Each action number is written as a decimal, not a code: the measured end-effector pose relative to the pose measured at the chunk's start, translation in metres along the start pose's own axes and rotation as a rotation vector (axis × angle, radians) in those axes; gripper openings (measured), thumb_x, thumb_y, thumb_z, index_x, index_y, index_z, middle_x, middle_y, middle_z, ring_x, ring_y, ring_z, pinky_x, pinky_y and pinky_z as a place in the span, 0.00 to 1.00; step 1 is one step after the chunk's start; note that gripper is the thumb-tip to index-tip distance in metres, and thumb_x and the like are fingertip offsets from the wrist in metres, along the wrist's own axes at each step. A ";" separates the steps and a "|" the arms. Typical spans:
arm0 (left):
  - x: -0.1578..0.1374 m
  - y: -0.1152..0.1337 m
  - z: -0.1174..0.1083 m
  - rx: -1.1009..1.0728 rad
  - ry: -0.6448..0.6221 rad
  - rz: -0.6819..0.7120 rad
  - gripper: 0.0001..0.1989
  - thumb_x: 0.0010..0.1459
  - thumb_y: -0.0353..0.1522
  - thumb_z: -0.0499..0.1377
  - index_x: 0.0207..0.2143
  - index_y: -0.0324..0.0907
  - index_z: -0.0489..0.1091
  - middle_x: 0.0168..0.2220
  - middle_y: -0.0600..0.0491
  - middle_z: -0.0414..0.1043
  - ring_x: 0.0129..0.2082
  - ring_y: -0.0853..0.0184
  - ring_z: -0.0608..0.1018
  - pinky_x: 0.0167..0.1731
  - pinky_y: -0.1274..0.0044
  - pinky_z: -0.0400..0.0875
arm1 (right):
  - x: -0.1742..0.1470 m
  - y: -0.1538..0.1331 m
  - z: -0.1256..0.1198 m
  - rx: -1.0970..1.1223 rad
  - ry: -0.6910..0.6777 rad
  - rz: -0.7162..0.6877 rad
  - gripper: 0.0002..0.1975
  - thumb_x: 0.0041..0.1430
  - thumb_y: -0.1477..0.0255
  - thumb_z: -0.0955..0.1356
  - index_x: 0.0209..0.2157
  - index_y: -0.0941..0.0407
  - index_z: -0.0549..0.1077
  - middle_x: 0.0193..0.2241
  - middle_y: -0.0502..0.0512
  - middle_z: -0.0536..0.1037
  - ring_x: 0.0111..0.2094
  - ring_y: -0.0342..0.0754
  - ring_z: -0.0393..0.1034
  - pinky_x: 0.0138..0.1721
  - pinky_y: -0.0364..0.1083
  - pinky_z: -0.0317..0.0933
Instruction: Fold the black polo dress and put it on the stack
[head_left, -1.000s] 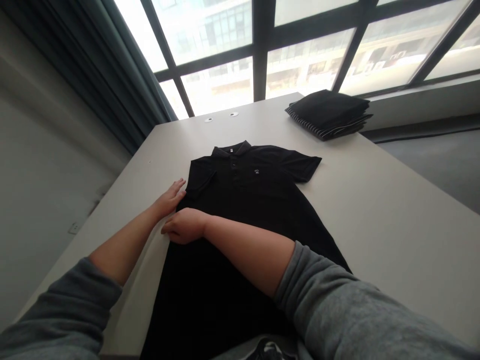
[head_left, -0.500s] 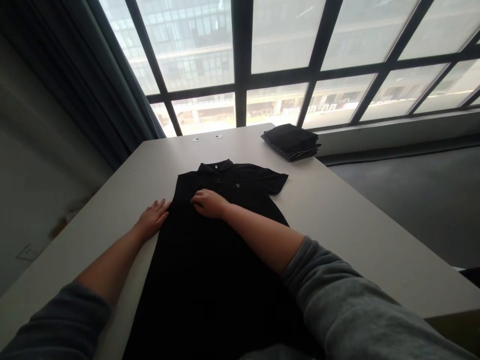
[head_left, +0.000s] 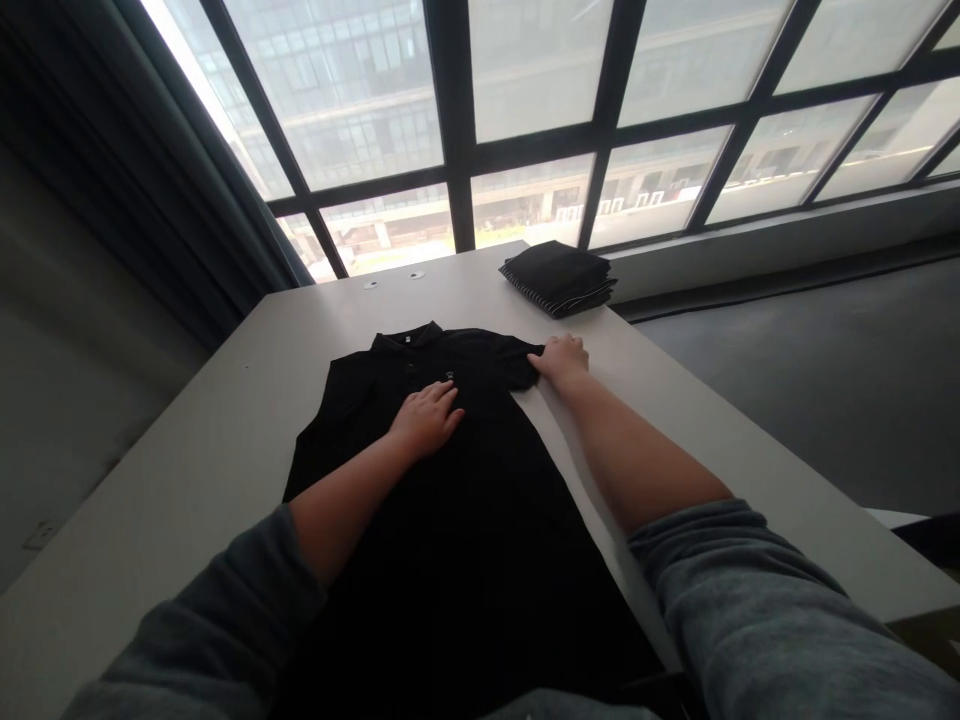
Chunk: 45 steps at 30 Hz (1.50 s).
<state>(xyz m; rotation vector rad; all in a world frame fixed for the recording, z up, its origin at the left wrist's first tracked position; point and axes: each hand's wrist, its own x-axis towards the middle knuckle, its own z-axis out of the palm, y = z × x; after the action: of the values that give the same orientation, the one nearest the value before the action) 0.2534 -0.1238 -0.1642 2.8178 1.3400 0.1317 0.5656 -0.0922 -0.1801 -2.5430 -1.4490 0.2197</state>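
Observation:
A black polo shirt [head_left: 450, 520] lies spread front up on the table, its collar pointing away from me and a small pale logo on the chest. On the left, its sleeve seems folded inward, while the right sleeve sticks out. My left hand [head_left: 427, 418] rests on the chest just below the logo, fingers stretched out and holding nothing. At the hem of the right sleeve, my right hand [head_left: 562, 360] has its thumb and fingers closed on the cloth; the fingertips are partly hidden.
Black folded garments [head_left: 559, 275] with striped edges are stacked at the table's far right corner. The white table [head_left: 675, 450] reaches toward a large window [head_left: 532, 70]. A dark curtain [head_left: 165, 140] hangs at the left. Two small round white fittings lie near the far edge.
My right hand has moved from the shirt's left chest to the right sleeve and gripped it. My left hand has come from the shirt's left edge onto the chest. The view has shifted slightly.

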 end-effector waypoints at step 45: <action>-0.140 0.091 -0.002 -0.218 -0.379 0.449 0.40 0.72 0.49 0.51 0.76 0.58 0.30 0.76 0.53 0.30 0.77 0.55 0.41 0.76 0.52 0.44 | -0.053 -0.104 0.042 -0.044 -0.288 -0.972 0.33 0.77 0.56 0.58 0.78 0.46 0.50 0.71 0.54 0.41 0.77 0.54 0.35 0.77 0.66 0.31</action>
<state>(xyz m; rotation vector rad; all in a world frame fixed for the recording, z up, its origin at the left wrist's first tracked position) 0.2353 -0.2896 -0.1665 2.7184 0.5732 -0.2274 0.4421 -0.0820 -0.1936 -1.5839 -2.5942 0.3857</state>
